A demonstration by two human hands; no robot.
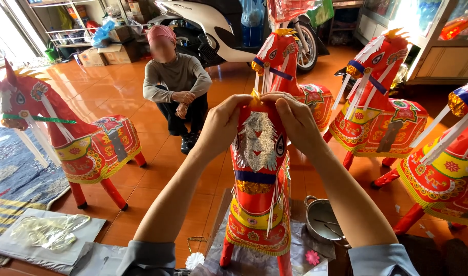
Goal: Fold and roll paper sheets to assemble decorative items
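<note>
A red paper horse stands upright in front of me, its head facing me, decorated with silver glitter, a blue band and gold fringe. My left hand grips the left side of its head near the top. My right hand pinches the top of the head on the right, fingers curled over a small yellow tuft. Both hands touch the horse's crown.
More red paper horses stand on the orange tiled floor: one at left, one behind, two at right. A person squats ahead. A metal pot sits by my right arm. A scooter is parked behind.
</note>
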